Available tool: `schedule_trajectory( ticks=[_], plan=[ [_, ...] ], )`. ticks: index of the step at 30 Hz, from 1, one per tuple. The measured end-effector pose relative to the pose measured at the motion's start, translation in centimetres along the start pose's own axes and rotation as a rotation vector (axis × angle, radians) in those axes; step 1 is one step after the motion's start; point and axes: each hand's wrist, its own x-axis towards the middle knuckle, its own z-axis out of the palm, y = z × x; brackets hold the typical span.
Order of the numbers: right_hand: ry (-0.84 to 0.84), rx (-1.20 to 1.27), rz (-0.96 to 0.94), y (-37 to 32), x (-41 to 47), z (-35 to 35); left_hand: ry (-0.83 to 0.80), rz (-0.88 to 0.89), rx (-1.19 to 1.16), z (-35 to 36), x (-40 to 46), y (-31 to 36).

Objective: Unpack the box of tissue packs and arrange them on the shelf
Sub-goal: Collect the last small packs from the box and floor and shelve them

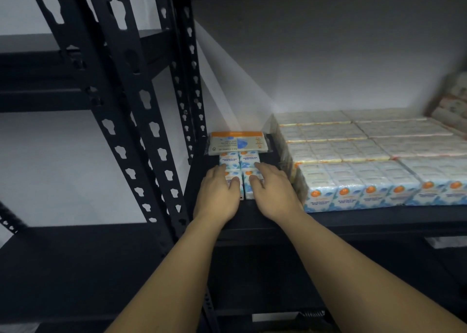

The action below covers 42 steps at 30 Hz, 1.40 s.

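Note:
Several small blue-and-white mini tissue packs (239, 161) lie flat in two columns at the left end of the black shelf (353, 219). My left hand (218, 193) rests flat on the near left pack, its fingers straight. My right hand (274, 188) lies flat on the near right pack, fingers stretched over it. Behind these packs sits a larger flat facial tissue pack (237, 143) with an orange top strip. No box shows in the view.
Wrapped bundles of mini tissue packs (366, 160) fill the shelf to the right in several rows. More packs (452, 100) stack at the far right against the wall. Black perforated uprights (131, 110) stand left of the hands. A neighbouring rack's dark shelves (63, 269) lie lower left.

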Motion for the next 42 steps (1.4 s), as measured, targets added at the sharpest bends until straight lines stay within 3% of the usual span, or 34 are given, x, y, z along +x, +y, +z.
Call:
schedule_trajectory(
  ticks=[21,42],
  plan=[
    [0.036,0.037,-0.019,-0.3,-0.8,-0.2,-0.013,0.017,-0.104,-0.8,-1.0,0.3],
    [0.078,-0.058,-0.095,0.5,-2.6,0.0,-0.017,0.103,0.0,-0.8,-3.2,-0.1]
  ],
)
